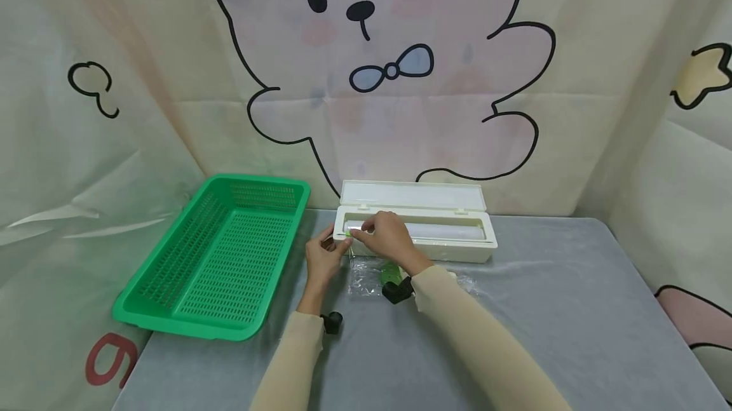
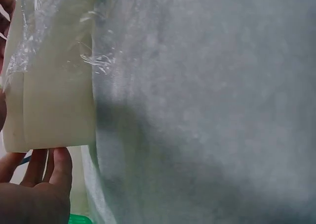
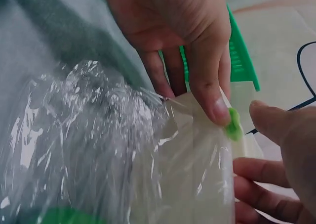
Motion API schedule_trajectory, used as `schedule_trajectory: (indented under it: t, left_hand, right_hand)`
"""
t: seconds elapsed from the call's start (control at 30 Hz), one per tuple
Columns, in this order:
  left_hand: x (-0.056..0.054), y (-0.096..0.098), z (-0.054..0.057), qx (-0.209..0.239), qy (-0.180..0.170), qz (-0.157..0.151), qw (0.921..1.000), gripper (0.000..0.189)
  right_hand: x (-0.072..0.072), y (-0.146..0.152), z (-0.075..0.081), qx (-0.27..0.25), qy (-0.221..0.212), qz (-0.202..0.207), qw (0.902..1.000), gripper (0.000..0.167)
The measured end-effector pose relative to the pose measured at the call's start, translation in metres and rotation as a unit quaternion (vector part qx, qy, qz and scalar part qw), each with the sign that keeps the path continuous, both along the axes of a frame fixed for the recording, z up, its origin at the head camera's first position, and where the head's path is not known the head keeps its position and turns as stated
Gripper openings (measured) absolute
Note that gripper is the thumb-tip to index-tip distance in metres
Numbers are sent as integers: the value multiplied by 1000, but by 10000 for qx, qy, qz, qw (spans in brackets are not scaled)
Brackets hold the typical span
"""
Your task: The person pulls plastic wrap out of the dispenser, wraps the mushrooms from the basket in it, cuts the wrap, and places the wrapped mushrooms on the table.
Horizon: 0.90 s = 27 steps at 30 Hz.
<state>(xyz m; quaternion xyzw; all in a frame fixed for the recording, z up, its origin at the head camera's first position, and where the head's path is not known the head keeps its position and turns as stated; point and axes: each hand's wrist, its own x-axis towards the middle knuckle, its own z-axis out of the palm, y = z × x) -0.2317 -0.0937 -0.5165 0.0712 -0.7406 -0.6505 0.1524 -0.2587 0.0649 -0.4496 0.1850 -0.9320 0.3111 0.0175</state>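
Observation:
A white cling film box (image 1: 412, 249) stands with its lid (image 1: 412, 195) raised at the back and a pale roll (image 1: 440, 232) inside. My left hand (image 1: 323, 262) grips the box's left end, fingers against the end wall. In the right wrist view its thumb tip touches a small green slider (image 3: 233, 125) at the box's front edge. My right hand (image 1: 389, 239) reaches over the box at that corner; its thumb points toward the slider with a gap between, and its fingers rest at the rim. Clear film (image 3: 89, 150) hangs down the box front onto the table.
Left of the box lies a green plastic basket (image 1: 263, 198) with perforated sides. Something green (image 1: 391, 273) shows by the film in front of the box, partly behind my right wrist. Grey cloth covers the table (image 1: 543, 309); a printed curtain (image 1: 600, 112) hangs behind.

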Motion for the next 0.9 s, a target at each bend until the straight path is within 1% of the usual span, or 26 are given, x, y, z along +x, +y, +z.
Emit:
schedule_trajectory:
  t: [0.13,0.27,0.37,0.63,0.9]
  left_hand:
    - [0,0,-2,28,-5,-35,10000,53]
    - [1,0,-2,138,-53,-53,9999,54]
    - [1,0,-2,184,-81,-54,9998,53]
    - [-2,-1,-3,266,-164,4,9995,53]
    - [-1,0,-3,367,-116,3,9993,53]
  right_hand:
    - [-5,-10,-4,27,-253,-327,9991,40]
    - [-8,-15,-11,-57,-305,-697,9971,44]
    - [-9,-17,-14,-189,-355,-844,9956,47]
    - [-11,-21,-10,-210,-654,-838,9941,50]
    - [-11,-19,-8,-152,-797,-819,9933,45]
